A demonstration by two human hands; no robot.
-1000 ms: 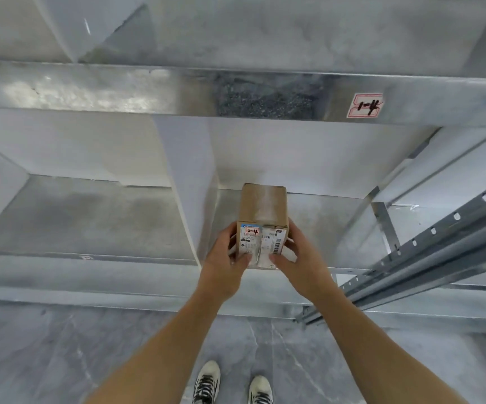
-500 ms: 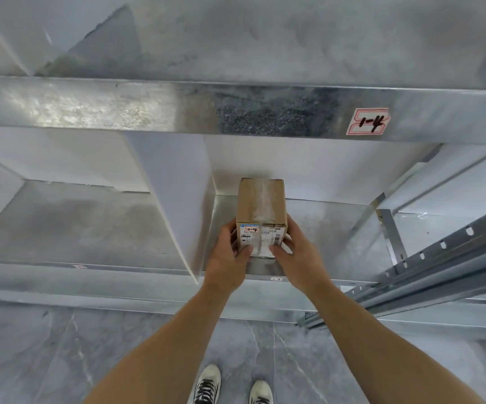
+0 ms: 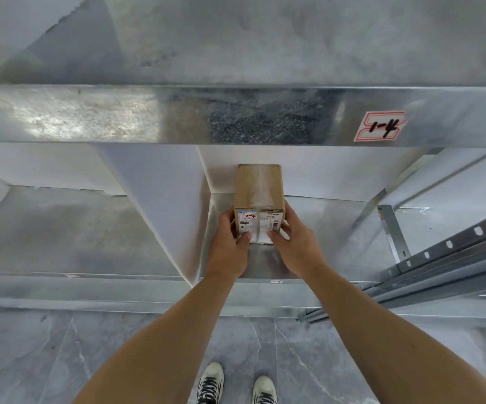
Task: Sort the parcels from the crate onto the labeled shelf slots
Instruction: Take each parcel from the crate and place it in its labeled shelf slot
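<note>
Both hands, left hand (image 3: 230, 243) and right hand (image 3: 295, 246), are gripping the near end of the cardboard parcel (image 3: 258, 193), which is sitting deep in the lower shelf slot (image 3: 323, 225) beside the white divider (image 3: 160, 199). Placement is looking almost done, release remaining; the crate isn't showing.

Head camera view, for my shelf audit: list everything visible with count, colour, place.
Galvanised metal shelves: two levels, silver-grey, across view.
Upright divider panel: one, white, between lower slots.
Cardboard parcel with white shipping label: one, brown, lower slot, right of divider.
Handwritten "1-4" slot sticker: one, red and white, upper shelf edge, right.
Small edge labels: two, white, lower shelf front.
Perforated metal rails: several, grey, right side.
Veined stone floor: one, grey, below.
Lace-up shoes: two, white and black, bottom centre.
Left hand: one, grips parcel's left side.
Right hand: one, grips parcel's right side.
</note>
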